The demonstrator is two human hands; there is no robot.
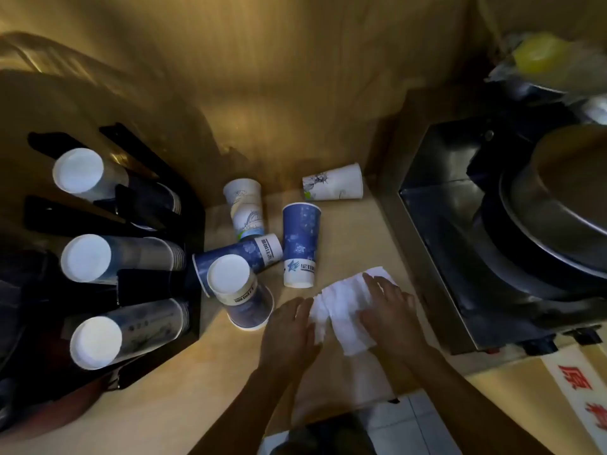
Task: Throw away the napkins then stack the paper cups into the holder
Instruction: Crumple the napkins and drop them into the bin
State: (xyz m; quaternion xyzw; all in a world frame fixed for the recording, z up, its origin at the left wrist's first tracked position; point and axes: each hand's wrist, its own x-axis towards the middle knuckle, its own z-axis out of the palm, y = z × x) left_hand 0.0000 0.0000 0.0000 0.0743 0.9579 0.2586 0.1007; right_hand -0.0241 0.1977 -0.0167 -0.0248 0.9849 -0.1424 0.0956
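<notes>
White napkins (341,310) lie spread on the wooden counter near its front edge. My right hand (391,315) rests flat on their right part, fingers apart. At the napkins' left edge lies my left hand (290,326), also flat with fingers apart. Loose paper cups sit behind: a tall blue cup (301,244) lying on its side, another blue cup (243,254) on its side, an upside-down blue cup (241,293), a white printed cup (246,208) and a white cup (333,182) on its side at the back. The black cup holder (151,284) stands at left with three stacks of cups.
A steel machine housing (437,231) with a round metal pan (558,205) stands at right. A wooden wall (262,77) closes the back. The counter's front edge (345,412) runs just below my wrists, with tiled floor beneath. A yellow item in plastic sits top right.
</notes>
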